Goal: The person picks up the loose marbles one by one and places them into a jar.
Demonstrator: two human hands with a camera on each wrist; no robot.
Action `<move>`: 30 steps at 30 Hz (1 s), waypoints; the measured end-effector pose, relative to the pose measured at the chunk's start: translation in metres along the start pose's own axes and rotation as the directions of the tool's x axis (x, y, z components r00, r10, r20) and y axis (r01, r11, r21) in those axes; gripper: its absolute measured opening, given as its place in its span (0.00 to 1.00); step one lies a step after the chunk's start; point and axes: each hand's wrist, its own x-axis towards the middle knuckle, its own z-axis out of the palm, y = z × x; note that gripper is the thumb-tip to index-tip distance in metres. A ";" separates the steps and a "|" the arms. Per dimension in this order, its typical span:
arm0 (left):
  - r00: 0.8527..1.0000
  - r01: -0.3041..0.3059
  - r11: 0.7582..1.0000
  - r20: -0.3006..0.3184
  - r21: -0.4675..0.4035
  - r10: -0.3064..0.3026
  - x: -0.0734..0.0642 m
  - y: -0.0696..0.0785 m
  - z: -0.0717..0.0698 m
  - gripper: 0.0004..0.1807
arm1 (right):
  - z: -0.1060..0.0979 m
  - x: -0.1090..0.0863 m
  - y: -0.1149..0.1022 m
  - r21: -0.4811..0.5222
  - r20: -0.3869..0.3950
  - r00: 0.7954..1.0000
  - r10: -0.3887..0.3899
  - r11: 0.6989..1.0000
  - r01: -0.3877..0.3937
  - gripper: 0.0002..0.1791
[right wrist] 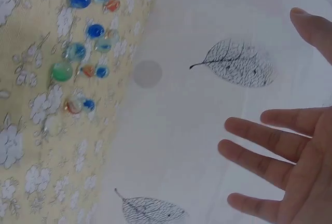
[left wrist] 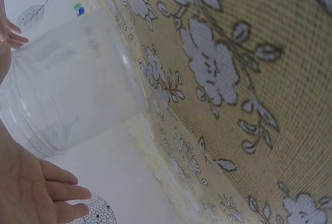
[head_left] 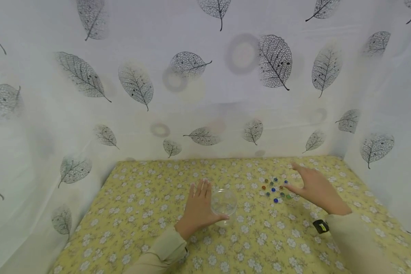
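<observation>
The clear jar (head_left: 224, 207) stands upright, mouth upward, on the yellow floral cloth (head_left: 150, 220), near the middle of the scene. The left hand (head_left: 198, 211) is at its left side, fingers straight and pointing to the far side, thumb spread apart across the jar's near side; the grip is not closed round it (whether skin meets the wall, I cannot tell). To the right of the jar, and apart from it, glass marbles (head_left: 273, 189) lie in a loose cluster, in blue, green and orange tones. The right hand (head_left: 318, 190) is at the right of that cluster, thumb and fingers wide apart, gripping nothing; in the head view its thumb tip appears close to the marbles. Both forearms wear pale sleeves (head_left: 164, 249), and a black item (head_left: 320, 226) shows at the right cuff. A white curtain (head_left: 219, 91) printed with dark leaves hangs behind, beyond the cloth's far edge.
</observation>
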 end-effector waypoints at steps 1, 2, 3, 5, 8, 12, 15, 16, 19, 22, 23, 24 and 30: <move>1.000 -0.001 1.000 -0.001 0.002 0.001 0.000 0.000 0.001 0.65 | 0.000 0.000 0.003 0.021 -0.004 1.000 0.003 1.000 -0.002 0.46; 1.000 -0.002 1.000 -0.001 0.004 0.002 0.000 0.000 0.001 0.65 | 0.000 0.000 0.007 0.036 -0.008 1.000 0.004 0.999 -0.003 0.46; 1.000 -0.004 1.000 -0.002 0.012 0.004 0.000 -0.001 0.001 0.65 | 0.001 0.001 0.010 0.057 -0.008 1.000 0.005 0.998 -0.005 0.46; 1.000 -0.006 1.000 -0.006 0.022 0.006 0.000 -0.001 0.002 0.65 | 0.002 0.001 0.017 0.100 -0.010 1.000 0.013 0.995 -0.012 0.45; 1.000 -0.009 1.000 -0.015 0.025 0.010 0.000 -0.001 0.002 0.65 | 0.007 0.002 0.027 0.179 -0.004 0.999 0.040 0.983 -0.038 0.44; 0.999 -0.016 1.000 -0.030 0.018 0.017 -0.001 -0.001 0.003 0.65 | 0.014 0.002 0.040 0.281 -0.044 0.997 0.059 0.959 -0.044 0.40; 0.999 -0.022 1.000 -0.040 0.009 0.023 -0.001 -0.001 0.004 0.65 | 0.020 0.002 0.048 0.342 -0.081 0.995 0.064 0.939 -0.032 0.38; 0.999 -0.024 1.000 -0.043 0.005 0.024 -0.001 -0.001 0.004 0.65 | 0.022 0.001 0.050 0.363 -0.085 0.994 0.067 0.931 -0.032 0.37; 0.999 -0.026 1.000 -0.041 -0.005 0.026 -0.001 -0.001 0.004 0.65 | 0.026 0.001 0.056 0.406 -0.084 0.994 0.073 0.913 -0.033 0.36; 0.999 -0.022 1.000 -0.035 -0.012 0.021 0.000 -0.002 0.003 0.65 | 0.030 0.000 0.063 0.436 -0.067 0.995 0.076 0.899 -0.039 0.33; 0.999 -0.019 1.000 -0.033 -0.017 0.019 0.000 -0.002 0.003 0.65 | 0.031 0.000 0.065 0.448 -0.057 0.996 0.075 0.893 -0.042 0.32; 0.999 -0.017 1.000 -0.032 -0.019 0.017 0.000 -0.002 0.003 0.65 | 0.032 0.000 0.067 0.460 -0.045 0.996 0.077 0.886 -0.047 0.31; 1.000 -0.013 0.999 -0.029 -0.033 0.012 -0.001 -0.001 0.003 0.65 | 0.039 -0.003 0.081 0.533 0.031 0.995 0.090 0.841 -0.093 0.29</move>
